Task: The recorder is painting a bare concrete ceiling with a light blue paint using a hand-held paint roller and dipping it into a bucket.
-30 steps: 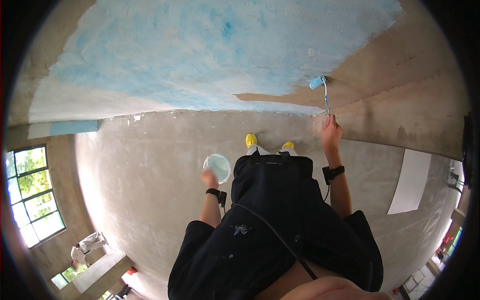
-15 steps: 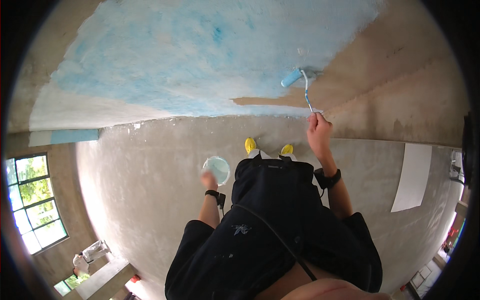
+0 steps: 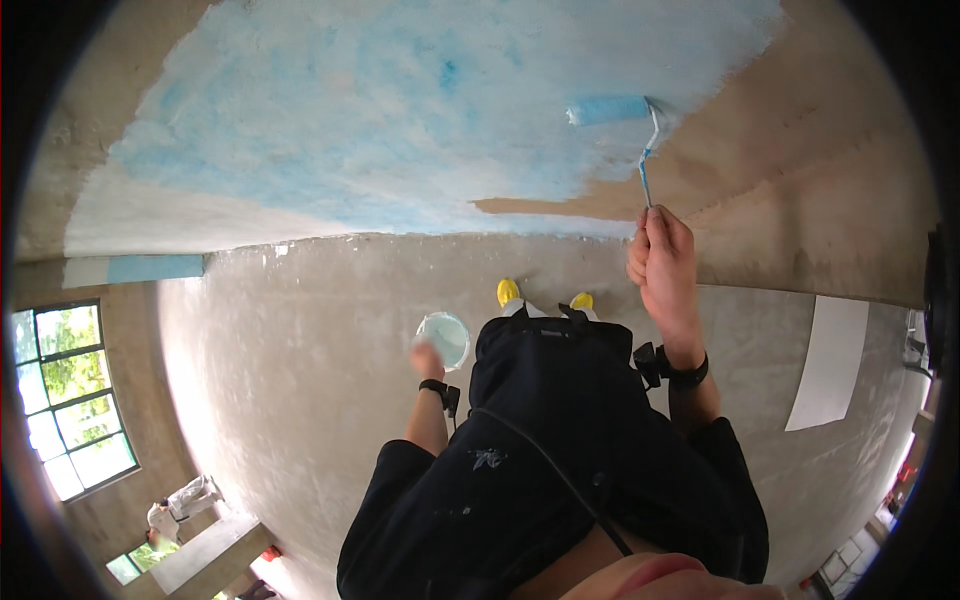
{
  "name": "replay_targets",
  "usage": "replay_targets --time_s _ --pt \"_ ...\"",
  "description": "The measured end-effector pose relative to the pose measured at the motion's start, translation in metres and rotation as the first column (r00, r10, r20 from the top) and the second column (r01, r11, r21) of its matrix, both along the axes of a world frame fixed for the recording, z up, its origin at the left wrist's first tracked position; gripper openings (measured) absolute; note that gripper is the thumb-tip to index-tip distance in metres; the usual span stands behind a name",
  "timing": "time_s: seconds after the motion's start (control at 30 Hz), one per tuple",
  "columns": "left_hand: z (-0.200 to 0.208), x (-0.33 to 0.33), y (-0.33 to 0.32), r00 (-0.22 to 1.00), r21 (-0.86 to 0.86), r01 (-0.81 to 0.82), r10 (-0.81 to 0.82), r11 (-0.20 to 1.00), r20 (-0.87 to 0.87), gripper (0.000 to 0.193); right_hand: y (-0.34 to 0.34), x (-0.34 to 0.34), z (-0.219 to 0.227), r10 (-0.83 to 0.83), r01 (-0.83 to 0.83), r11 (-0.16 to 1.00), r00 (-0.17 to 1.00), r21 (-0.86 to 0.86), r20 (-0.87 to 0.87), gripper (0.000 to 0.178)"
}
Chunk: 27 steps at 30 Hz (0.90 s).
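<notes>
One blue roller at one part-painted wall, my right grip stretched forward, closed round its lower end, my left grip lower, by one pale bucket, hold unclear.

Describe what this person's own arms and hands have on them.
The right hand is bare; the left hand is blurred but also looks gloveless. Wide, dark short sleeves leave the forearms uncovered. Each wrist carries a black strap with a small, boxy black module. A thin dark cord hangs at the left one.
</notes>
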<state>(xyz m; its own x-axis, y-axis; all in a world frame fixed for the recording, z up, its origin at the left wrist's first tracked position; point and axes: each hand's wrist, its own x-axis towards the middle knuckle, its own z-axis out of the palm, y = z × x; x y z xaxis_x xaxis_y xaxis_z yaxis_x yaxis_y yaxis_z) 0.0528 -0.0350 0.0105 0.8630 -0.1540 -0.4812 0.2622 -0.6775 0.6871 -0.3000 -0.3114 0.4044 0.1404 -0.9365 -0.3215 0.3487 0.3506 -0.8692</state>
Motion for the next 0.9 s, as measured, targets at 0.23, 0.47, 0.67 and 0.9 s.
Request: replay_targets --time_s 0.23,0.47,0.67,0.9 --pt "0.0 0.001 0.002 0.999 0.034 -0.025 0.025 0.999 -0.022 0.03 -0.009 0.005 -0.04 -0.081 0.075 0.989 0.996 0.128 0.048 0.025" --pt "-0.001 0.002 0.008 0.998 0.032 -0.057 0.057 0.998 0.012 0.028 -0.021 -0.008 -0.09 -0.138 0.111 0.968 0.985 0.227 0.104 0.017" --pt "0.003 0.003 0.005 0.999 0.07 -0.035 0.035 0.997 0.0 0.029 -0.006 -0.012 -0.017 -0.161 0.142 0.982 0.974 0.125 0.16 0.017" --pt "-0.004 0.005 0.006 1.0 0.105 -0.002 -0.001 0.994 0.027 0.03 0.002 -0.004 0.018 -0.202 0.201 0.979 0.972 0.025 0.123 0.019"
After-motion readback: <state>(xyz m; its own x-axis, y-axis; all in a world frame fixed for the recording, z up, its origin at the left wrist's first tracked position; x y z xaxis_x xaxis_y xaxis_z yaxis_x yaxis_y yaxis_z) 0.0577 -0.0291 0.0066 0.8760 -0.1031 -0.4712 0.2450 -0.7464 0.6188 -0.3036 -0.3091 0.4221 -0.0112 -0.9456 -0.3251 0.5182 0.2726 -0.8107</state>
